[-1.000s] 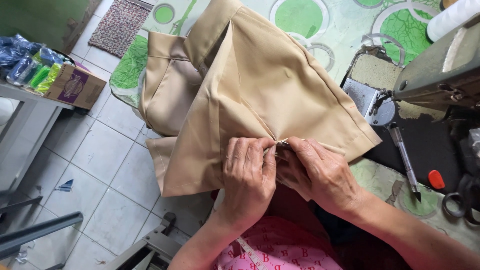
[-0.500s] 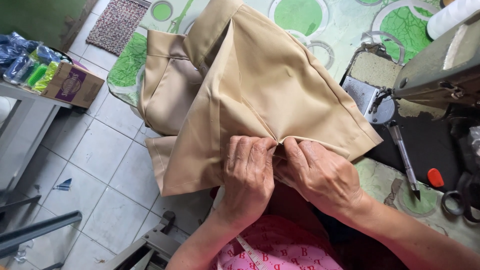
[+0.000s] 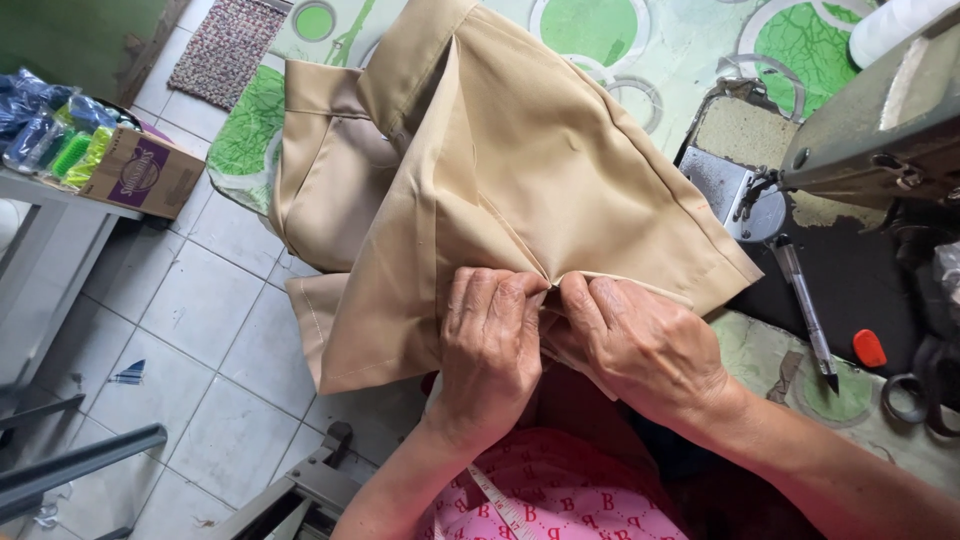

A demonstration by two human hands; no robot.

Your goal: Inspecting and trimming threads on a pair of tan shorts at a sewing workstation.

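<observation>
My left hand and right hand pinch together on the tan cloth's hem; it looks soft, light, best gripped at that fold

**Both hands pinched together, knuckles up**

The left hand and right hand sit side by side, backs facing up, their fingertips meeting at one spot between them. The fingers of both curl down and inward in a tight pinch. Both forearms come in from the lower edge, the right one angling in from the lower right.
</observation>
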